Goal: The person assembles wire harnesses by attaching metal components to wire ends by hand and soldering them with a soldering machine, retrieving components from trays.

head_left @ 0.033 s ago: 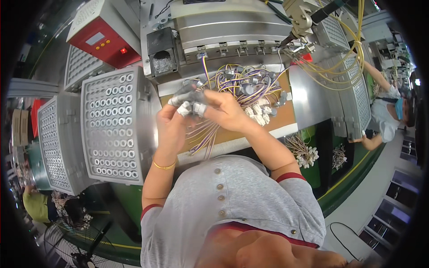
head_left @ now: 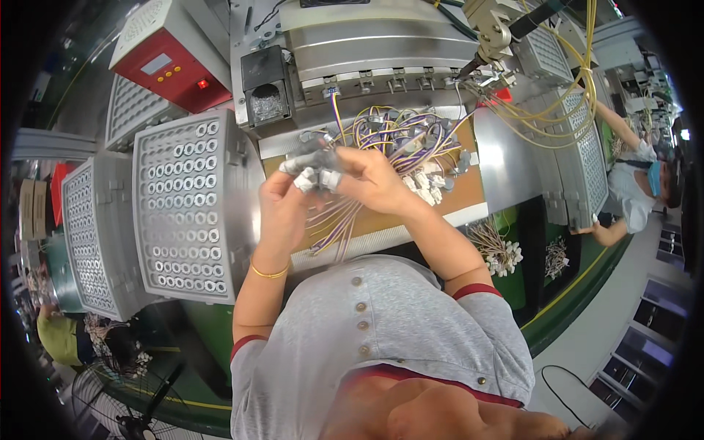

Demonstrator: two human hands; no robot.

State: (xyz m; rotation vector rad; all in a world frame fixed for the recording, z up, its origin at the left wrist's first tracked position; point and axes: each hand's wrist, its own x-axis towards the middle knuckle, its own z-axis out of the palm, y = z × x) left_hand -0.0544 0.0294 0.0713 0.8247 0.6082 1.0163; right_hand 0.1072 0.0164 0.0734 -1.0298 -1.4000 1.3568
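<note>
My left hand [head_left: 282, 213] and my right hand [head_left: 375, 182] meet over the near left part of the work board. The fingertips of both wear grey and white coverings. Both hands are closed in a pinch, fingertips almost touching. What lies between them is small and blurred, so I cannot make it out. Just beyond and to the right is a heap of purple, yellow and white wires [head_left: 400, 139] with round grey parts. White connectors [head_left: 424, 185] lie in a cluster right of my right hand. Loose wire ends [head_left: 339, 231] spread out below my hands.
A metal fixture [head_left: 389, 77] with small clamps runs along the back. Left stand a grey tray of metal rings [head_left: 183, 205], a red control box [head_left: 172, 70] and a black bin [head_left: 265, 92]. Wire bundles [head_left: 499, 249] lie right. A co-worker [head_left: 634, 176] sits far right.
My fingertips have shifted very slightly to the right. Nothing else has visibly moved on the board.
</note>
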